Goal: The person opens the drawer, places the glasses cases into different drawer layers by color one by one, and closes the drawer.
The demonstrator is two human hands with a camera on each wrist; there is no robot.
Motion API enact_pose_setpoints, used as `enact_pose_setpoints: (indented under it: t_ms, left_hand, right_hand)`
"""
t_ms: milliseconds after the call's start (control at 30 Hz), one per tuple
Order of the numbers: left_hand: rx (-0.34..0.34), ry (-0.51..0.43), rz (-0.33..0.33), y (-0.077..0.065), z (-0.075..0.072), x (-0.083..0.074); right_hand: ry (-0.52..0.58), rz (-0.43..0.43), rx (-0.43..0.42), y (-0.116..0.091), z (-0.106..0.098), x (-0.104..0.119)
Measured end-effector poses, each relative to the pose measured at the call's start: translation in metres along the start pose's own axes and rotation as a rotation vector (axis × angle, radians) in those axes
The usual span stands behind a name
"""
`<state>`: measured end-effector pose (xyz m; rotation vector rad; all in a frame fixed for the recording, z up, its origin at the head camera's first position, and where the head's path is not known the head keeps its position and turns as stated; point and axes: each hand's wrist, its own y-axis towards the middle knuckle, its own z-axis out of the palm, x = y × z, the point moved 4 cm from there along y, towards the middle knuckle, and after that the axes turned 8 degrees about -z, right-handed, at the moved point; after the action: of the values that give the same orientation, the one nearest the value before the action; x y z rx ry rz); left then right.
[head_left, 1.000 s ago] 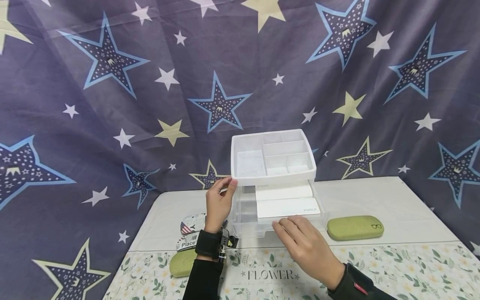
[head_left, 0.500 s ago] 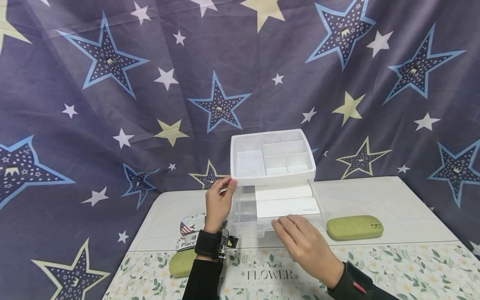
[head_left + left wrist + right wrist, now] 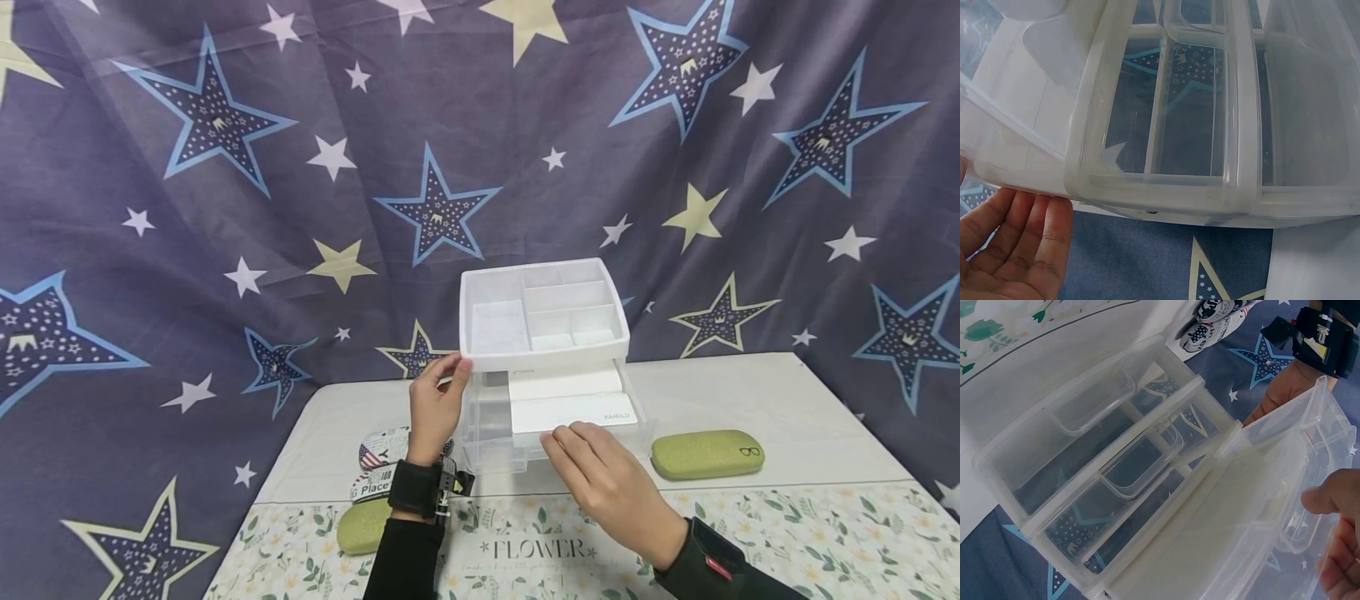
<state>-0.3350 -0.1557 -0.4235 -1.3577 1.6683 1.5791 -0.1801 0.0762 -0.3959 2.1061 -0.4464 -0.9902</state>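
Observation:
A clear plastic drawer unit stands on the table, topped by a white divided tray. Its upper drawer is pulled out, holding two white boxes, a front one with small lettering and another behind. My left hand rests at the unit's left front corner; in the left wrist view its extended fingers press the side. My right hand grips the drawer's front; the right wrist view shows the thumb at the handle cutout, fingers curled below. Two lower drawers, one being, look closed.
A green glasses case lies right of the unit. On the left, partly behind my left wrist, sit two printed cases, including a newsprint one, and another green case. A floral cloth covers the table's front; a starry curtain hangs behind.
The drawer with its boxes has slid back very slightly toward the unit, my right hand shifting with it. My left hand stays at the corner.

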Motion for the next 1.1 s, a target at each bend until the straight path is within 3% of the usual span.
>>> enact_pose_setpoints:
  t_ms: [667, 833, 1100]
  left_hand:
    - [0.000, 0.006, 0.009, 0.000, 0.000, 0.001]
    - [-0.005, 0.003, 0.018, -0.001, 0.000, -0.005]
    - [0.000, 0.021, 0.013, 0.000, -0.001, 0.000]
  right_hand:
    - [0.009, 0.010, 0.019, -0.002, 0.011, -0.008]
    - [0.012, 0.012, 0.071, -0.005, 0.018, -0.011]
    - [0.028, 0.030, 0.161, -0.011, 0.028, -0.022]
